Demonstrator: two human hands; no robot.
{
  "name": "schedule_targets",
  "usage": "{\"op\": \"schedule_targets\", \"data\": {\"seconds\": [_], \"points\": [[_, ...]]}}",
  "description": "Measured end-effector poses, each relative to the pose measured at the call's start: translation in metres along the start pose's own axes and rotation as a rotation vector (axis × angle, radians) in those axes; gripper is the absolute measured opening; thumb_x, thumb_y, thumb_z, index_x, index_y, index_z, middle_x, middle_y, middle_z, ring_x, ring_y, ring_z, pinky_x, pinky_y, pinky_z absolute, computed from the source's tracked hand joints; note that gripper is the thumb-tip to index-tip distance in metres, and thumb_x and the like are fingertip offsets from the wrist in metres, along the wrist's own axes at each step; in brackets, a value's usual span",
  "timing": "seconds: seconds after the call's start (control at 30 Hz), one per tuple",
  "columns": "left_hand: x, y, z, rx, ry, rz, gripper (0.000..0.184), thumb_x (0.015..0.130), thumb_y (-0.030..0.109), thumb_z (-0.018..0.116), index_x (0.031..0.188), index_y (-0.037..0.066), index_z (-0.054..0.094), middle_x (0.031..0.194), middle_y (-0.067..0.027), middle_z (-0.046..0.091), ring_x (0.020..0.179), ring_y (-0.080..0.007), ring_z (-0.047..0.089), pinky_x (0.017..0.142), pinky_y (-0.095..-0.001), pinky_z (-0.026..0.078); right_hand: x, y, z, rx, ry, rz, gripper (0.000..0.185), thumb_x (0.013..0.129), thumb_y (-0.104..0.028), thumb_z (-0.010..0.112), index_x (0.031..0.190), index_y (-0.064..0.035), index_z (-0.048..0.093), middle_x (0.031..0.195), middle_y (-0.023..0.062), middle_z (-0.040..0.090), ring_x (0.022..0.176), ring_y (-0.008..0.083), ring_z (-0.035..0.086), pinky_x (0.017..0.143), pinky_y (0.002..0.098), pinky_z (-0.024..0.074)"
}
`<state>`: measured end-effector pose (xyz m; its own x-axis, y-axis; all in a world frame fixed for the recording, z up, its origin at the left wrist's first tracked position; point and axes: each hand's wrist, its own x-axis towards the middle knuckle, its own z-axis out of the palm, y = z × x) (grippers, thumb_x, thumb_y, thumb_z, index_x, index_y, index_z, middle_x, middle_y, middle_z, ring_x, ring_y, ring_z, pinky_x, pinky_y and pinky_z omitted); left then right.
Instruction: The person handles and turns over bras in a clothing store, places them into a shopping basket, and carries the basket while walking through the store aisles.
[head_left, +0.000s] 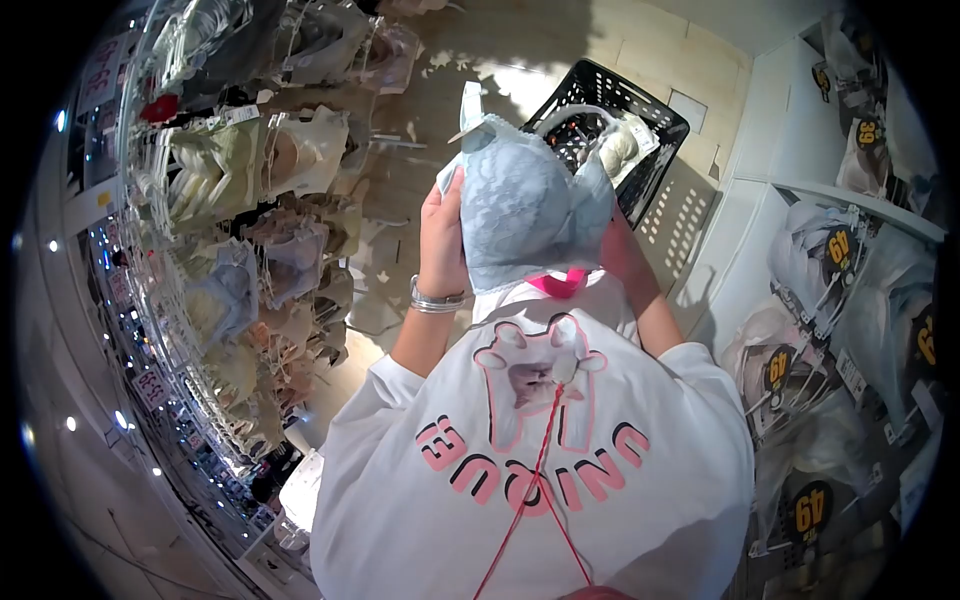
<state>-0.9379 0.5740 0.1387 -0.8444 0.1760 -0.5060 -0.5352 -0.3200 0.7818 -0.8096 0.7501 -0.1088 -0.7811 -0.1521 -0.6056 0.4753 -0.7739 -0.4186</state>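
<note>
A light blue lace bra (525, 195) is held up in front of my chest, its cups facing me. My left hand (443, 235), with a silver bracelet at the wrist, grips the bra's left side; its fingers go behind the fabric. At the other side, my right hand (622, 250) holds the bra's edge, mostly hidden behind the cup. A pale tag and strap stick up at the bra's upper left. Just below the bra, a bright pink band (562, 284) shows against my white shirt.
A black plastic basket (672, 135) stands on the tiled floor beyond my hands, with a cream bra (622, 145) inside. Racks of hanging bras (225, 290) line the left. On the right, shelves hold more bras with round black price tags (838, 248).
</note>
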Motion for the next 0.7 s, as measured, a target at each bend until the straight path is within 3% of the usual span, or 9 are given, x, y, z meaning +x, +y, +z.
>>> {"op": "schedule_targets", "data": {"seconds": [0.03,0.1,0.13,0.17,0.23,0.33,0.47,0.7], "points": [[-0.003,0.001,-0.004,-0.022,0.012,-0.004,0.025,0.096,0.021,0.050,0.111,0.001,0.055,0.101,-0.0072,0.065,0.085,-0.0133,0.064,0.073,-0.0278,0.053,-0.005,-0.010,0.017,0.032,-0.050,-0.032,0.062,0.091,-0.055,0.045,0.127,-0.0043,0.047,0.112,0.0092,0.060,0.101,0.0198,0.058,0.083,0.0338,0.0469],[-0.007,0.003,-0.014,-0.050,0.033,0.005,0.027,0.096,0.021,0.049,0.113,0.001,0.054,0.104,-0.0081,0.064,0.087,-0.0145,0.064,0.075,-0.0288,0.053,-0.018,-0.047,0.054,0.400,-0.233,0.089,0.058,0.092,-0.054,0.043,0.122,-0.0051,0.052,0.107,0.0072,0.063,0.098,0.0180,0.060,0.081,0.0314,0.0476],[-0.009,0.004,-0.019,-0.057,0.040,0.016,0.027,0.096,0.022,0.048,0.113,0.001,0.054,0.105,-0.0085,0.063,0.088,-0.0151,0.064,0.075,-0.0293,0.053,-0.007,-0.051,0.039,0.423,-0.318,0.158,0.052,0.093,-0.048,0.046,0.121,-0.0049,0.052,0.109,0.0062,0.063,0.097,0.0168,0.060,0.080,0.0281,0.0477],[-0.011,0.005,-0.022,-0.065,0.047,0.027,0.028,0.096,0.022,0.048,0.114,0.001,0.053,0.106,-0.0090,0.063,0.089,-0.0156,0.064,0.076,-0.0297,0.053,0.000,-0.051,0.027,0.381,-0.243,0.162,0.045,0.093,-0.037,0.052,0.122,-0.0033,0.051,0.113,0.0058,0.061,0.098,0.0157,0.059,0.084,0.0296,0.0476],[-0.017,0.009,-0.025,-0.061,0.041,0.047,0.029,0.097,0.022,0.048,0.115,0.001,0.053,0.108,-0.0097,0.062,0.090,-0.0162,0.064,0.077,-0.0298,0.053,-0.007,-0.070,0.038,0.146,-0.245,0.027,0.055,0.092,-0.032,0.055,0.133,0.0000,0.038,0.122,0.0108,0.056,0.110,0.0190,0.054,0.096,0.0351,0.0426],[-0.020,0.014,-0.033,-0.061,0.069,0.096,0.029,0.097,0.022,0.048,0.115,0.000,0.053,0.106,-0.0098,0.063,0.089,-0.0160,0.064,0.076,-0.0295,0.053,-0.032,-0.106,0.068,0.024,-0.165,-0.074,0.038,0.088,-0.013,0.060,0.123,-0.0008,0.048,0.109,0.0043,0.061,0.098,0.0129,0.059,0.088,0.0290,0.0466],[-0.015,0.015,-0.057,0.017,0.129,0.155,0.026,0.096,0.019,0.050,0.109,-0.002,0.056,0.099,-0.0080,0.065,0.083,-0.0127,0.064,0.072,-0.0278,0.053,-0.032,-0.117,0.070,-0.067,-0.124,-0.172,0.049,0.079,0.000,0.067,0.124,0.0002,0.047,0.105,0.0056,0.062,0.090,0.0121,0.061,0.081,0.0252,0.0488],[-0.007,0.019,-0.094,0.372,0.089,0.094,0.022,0.091,0.019,0.059,0.095,-0.002,0.064,0.085,0.0002,0.065,0.071,-0.0032,0.056,0.062,-0.0195,0.044,-0.039,-0.130,0.058,-0.227,-0.034,-0.233,0.048,0.077,-0.001,0.070,0.121,0.0002,0.050,0.104,0.0044,0.063,0.090,0.0107,0.061,0.081,0.0244,0.0484]]}}
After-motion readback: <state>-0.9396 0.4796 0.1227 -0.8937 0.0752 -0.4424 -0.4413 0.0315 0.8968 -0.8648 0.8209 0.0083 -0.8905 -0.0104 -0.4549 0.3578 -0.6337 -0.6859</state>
